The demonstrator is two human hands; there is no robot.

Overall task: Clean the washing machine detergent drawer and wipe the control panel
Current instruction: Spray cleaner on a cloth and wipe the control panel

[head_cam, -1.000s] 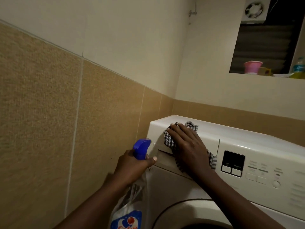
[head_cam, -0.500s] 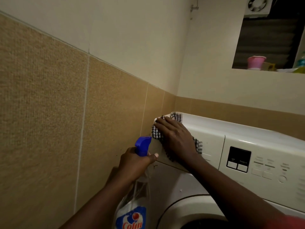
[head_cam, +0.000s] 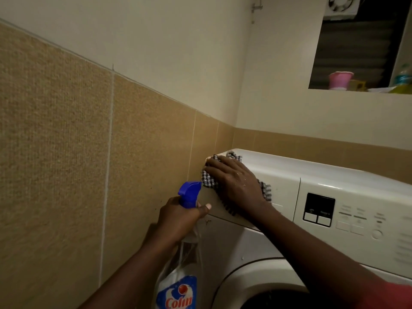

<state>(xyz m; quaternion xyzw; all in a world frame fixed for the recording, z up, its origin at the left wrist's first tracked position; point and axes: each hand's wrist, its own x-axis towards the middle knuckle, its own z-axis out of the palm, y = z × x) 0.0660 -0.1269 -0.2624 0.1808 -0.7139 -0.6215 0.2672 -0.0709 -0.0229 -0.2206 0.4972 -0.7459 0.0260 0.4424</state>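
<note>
Tiled wall (head_cam: 66,152): tan tiles below pale paint, just beside the left flank of the washing machine (head_cam: 289,168).
Left hand (head_cam: 180,217): fingers curled round the neck of the spray bottle, thumb laid across the front, the hand held low at the machine's left front corner.
Spray bottle (head_cam: 178,291): clear, with a blue trigger head and a "Colin" label; it hung upright from that grip, its nozzle near the cloth.
Checked cloth (head_cam: 209,181): draped over the machine's top left corner, its edges showing either side of the hand on it.
Right hand (head_cam: 236,184): laid flat, fingers straight and slightly spread, pressing the cloth onto the corner and the left part of the drawer front.
Detergent drawer (head_cam: 283,192): shut, flush with the fascia, its left part under hand and cloth.
Control panel (head_cam: 356,215): dark display, buttons and a round knob, right of the drawer, well apart from the cloth.
Pink cup (head_cam: 340,80): on the window ledge, upper right.
Progress, judged: early; only the drawer's outer face and the corner were under the cloth.
Remaining, judged: pulling the drawer open, cleaning inside it, then wiping the panel.
</note>
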